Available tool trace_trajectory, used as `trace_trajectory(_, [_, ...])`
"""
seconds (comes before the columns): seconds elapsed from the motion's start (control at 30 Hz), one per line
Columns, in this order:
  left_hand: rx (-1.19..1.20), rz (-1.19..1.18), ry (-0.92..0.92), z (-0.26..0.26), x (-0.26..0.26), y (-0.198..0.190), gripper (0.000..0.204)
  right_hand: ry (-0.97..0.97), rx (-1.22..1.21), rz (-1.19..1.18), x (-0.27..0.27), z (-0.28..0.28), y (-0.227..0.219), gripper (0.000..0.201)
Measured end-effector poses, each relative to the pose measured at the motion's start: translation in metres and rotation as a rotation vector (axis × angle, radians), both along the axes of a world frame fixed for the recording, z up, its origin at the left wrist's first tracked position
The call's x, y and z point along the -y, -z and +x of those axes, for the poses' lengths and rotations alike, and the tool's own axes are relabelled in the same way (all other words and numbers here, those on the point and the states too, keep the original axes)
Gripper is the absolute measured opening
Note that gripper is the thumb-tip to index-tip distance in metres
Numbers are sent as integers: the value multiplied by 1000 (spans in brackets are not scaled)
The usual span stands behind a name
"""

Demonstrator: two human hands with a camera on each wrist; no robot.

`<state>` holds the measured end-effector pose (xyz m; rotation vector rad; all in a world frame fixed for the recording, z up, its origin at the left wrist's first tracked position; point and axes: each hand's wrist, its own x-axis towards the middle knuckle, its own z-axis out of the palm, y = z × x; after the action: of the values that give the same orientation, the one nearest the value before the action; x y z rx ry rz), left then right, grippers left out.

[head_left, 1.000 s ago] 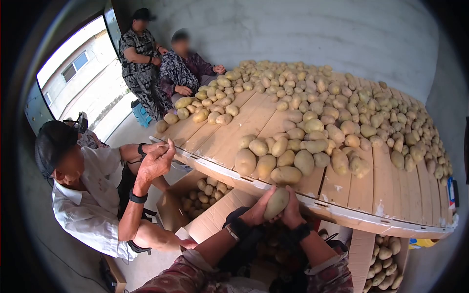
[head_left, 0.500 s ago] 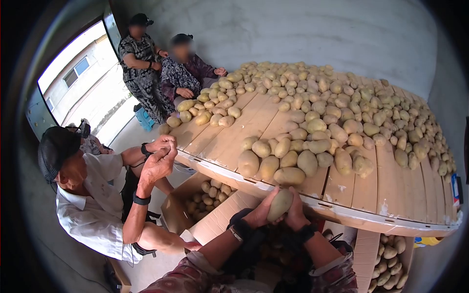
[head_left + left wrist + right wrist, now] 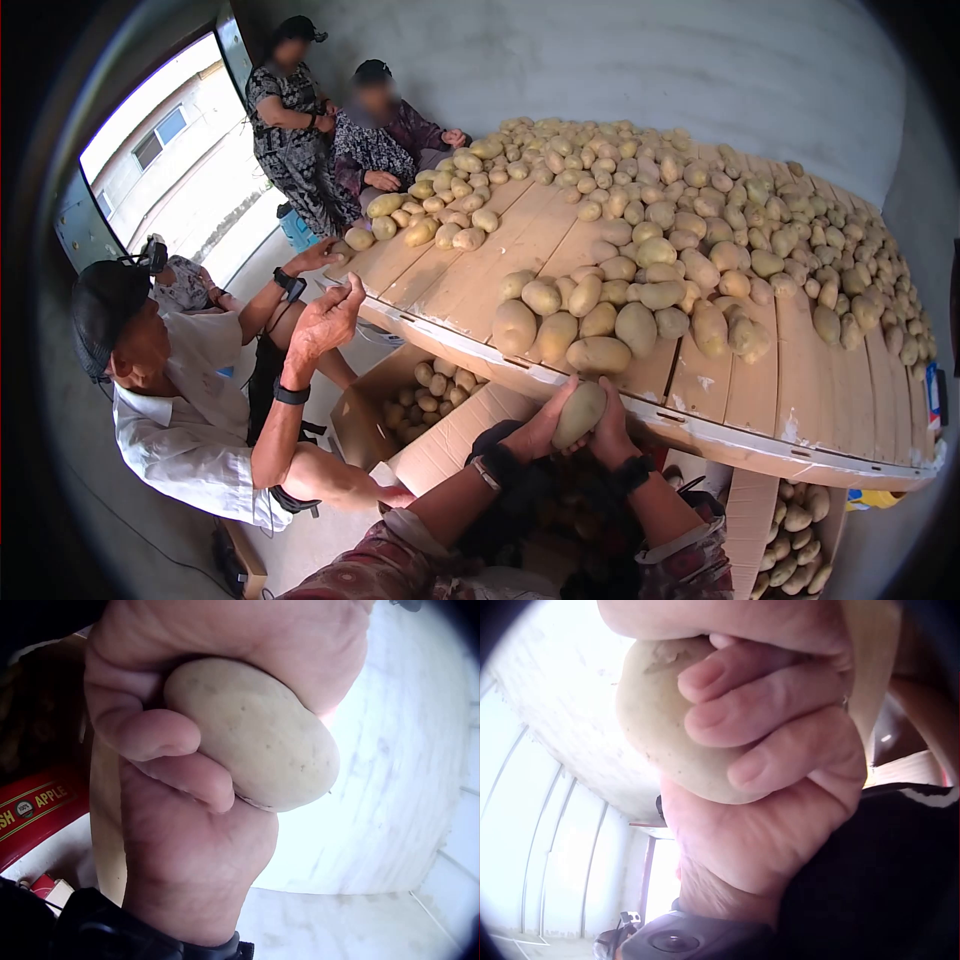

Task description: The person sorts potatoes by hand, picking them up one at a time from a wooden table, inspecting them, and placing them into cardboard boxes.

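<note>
Just past the tabletop's (image 3: 460, 270) near edge, the left hand (image 3: 530, 435) and right hand (image 3: 612, 432) are both wrapped round one potato (image 3: 580, 415), gripping it between them. What you don't catch from the head is a rough, broken-skinned patch (image 3: 669, 657) that the right wrist view shows on it; the left wrist view has a smoother side, plus a red panel (image 3: 41, 814) lettered "APPLE". From above, the palms hide part of the potato, and the dark space below the hands is hard to make out. Over at nine o'clock from them, an open cardboard box (image 3: 358, 425) holds a heap of potatoes, partly covered by its flap; at four o'clock there's another box (image 3: 752, 500) of them, its lower end cut off. Loose potatoes (image 3: 715, 220) crowd the tabletop from eleven round to two
</note>
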<state>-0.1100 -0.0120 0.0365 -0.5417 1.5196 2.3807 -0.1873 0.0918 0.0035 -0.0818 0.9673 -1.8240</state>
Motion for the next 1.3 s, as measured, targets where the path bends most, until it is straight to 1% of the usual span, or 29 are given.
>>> trace_trajectory(0.07, [6,11,-23,-1,1,-1,79,32,-22,-3,5,-1,9,55])
trace_trajectory(0.2, [0,23,-34,-1,0,4,77,4,27,24,0,0,-4,55])
trace_trajectory(0.3, [3,20,-48,-1,1,-1,77,-24,9,-39,7,-3,4,56])
trace_trajectory(0.37, [-37,-6,-58,-1,-1,1,78,98,-26,91,12,-4,17,62])
trace_trajectory(0.4, [-32,-1,-57,0,-2,2,78,98,-22,97,10,-2,13,62])
trace_trajectory(0.47, [-25,23,-55,-1,-2,0,78,-16,21,22,4,0,-4,62])
trace_trajectory(0.57, [-6,-21,-56,0,-3,-6,79,22,-13,52,3,0,-6,58])
trace_trajectory(0.7, [-5,11,-56,-2,-4,0,79,29,-18,18,3,-1,-1,58])
trace_trajectory(0.77, [-9,-15,-55,-1,-4,-7,79,70,0,90,6,-1,-4,59])
trace_trajectory(0.87, [24,3,-80,-1,-7,-12,79,14,-3,57,2,1,-10,59])
trace_trajectory(0.97, [4,-27,-63,-2,-3,-4,79,59,-9,93,7,-2,0,59])
trace_trajectory(1.1, [15,-8,-80,-2,-6,-7,80,35,6,60,5,-1,-1,58])
trace_trajectory(1.2, [-11,-29,-63,-2,-3,-7,79,37,7,56,6,0,-7,59])
trace_trajectory(1.3, [1,-12,-47,0,-3,-2,79,57,23,31,4,1,-3,59])
